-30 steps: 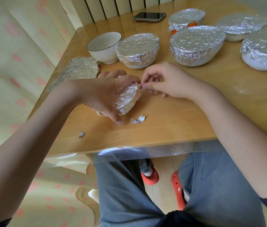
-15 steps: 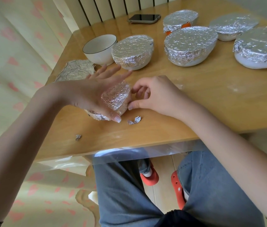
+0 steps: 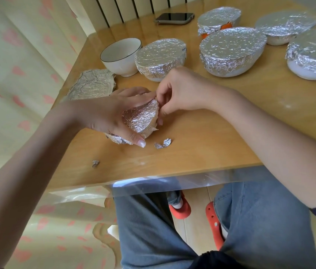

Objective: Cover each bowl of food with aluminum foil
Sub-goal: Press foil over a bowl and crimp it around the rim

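At the table's near edge, the left hand has re-closed its grip round the foil-wrapped bowl, right hand pinching its rim.

You will find no text, label, brand, number or sign to read here: the phone lies with a dark screen, and the foil-covered bowls carry no writing.
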### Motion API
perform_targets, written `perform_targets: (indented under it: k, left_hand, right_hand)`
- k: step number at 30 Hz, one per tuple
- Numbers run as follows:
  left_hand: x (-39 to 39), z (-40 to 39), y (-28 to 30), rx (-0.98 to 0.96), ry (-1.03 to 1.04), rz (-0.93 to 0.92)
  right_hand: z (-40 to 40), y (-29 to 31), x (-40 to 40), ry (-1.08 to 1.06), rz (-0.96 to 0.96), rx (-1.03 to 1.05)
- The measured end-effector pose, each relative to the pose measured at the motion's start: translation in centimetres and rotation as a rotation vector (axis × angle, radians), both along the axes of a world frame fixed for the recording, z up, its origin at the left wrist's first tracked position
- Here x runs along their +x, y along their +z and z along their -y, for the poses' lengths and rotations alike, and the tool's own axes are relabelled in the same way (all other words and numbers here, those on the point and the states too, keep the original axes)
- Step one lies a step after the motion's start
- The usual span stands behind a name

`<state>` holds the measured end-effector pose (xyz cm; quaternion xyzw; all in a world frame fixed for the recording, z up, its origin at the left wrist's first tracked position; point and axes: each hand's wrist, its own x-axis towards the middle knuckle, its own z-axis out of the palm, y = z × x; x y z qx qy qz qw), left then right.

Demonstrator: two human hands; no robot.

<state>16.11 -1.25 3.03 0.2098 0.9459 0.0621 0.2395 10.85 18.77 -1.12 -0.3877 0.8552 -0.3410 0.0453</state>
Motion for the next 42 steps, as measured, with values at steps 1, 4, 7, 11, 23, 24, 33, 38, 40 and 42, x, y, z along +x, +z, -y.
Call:
perform_targets:
  k: [1,4,7,11,23,24,33,38,40,42]
  left_hand:
    - [-0.1,0.0,0.0,-0.007,-0.001,-0.005]
    - [-0.1,0.2,-0.2,-0.013,0.001,-0.014]
    - [0.2,0.0,0.0,0.006,0.022,0.021]
    - [0.2,-0.2,0.1,-0.002,0.017,0.037]
    - [0.4,-0.5,0.1,-0.005,0.086,0.013]
    - [0.6,-0.7,0.1,0.004,0.102,-0.004]
    - [2.0,-2.6,0.7,-0.156,0.253,-0.066]
    - [1.7,-0.3,1.4,-0.137,0.042,0.029]
    - [1.8,-0.3,1.0,-0.082,0.039,-0.021]
    - [1.9,-0.4,0.5,-0.030,0.037,-0.096]
  right_hand:
    - [0.1,0.3,-0.2,0.001,-0.014,0.022]
    - [0.2,0.3,-0.4,0.054,0.046,0.037]
    - [-0.4,-0.3,-0.4,0.072,0.149,0.000]
    - [-0.8,-0.5,-0.5,0.043,0.199,-0.054]
    - [-1.4,-0.2,-0.3,-0.008,0.024,0.036]
    - [-1.7,-0.4,-0.2,-0.015,0.059,0.047]
    - [-2.7,-1.8,7.0,-0.246,0.066,-0.019]
    - [-0.8,-1.3,8.6,-0.309,-0.047,0.101]
    - [0.0,-1.4,8.9,-0.335,-0.092,0.151]
    - [0.4,-1.5,9.1,-0.367,-0.144,0.148]
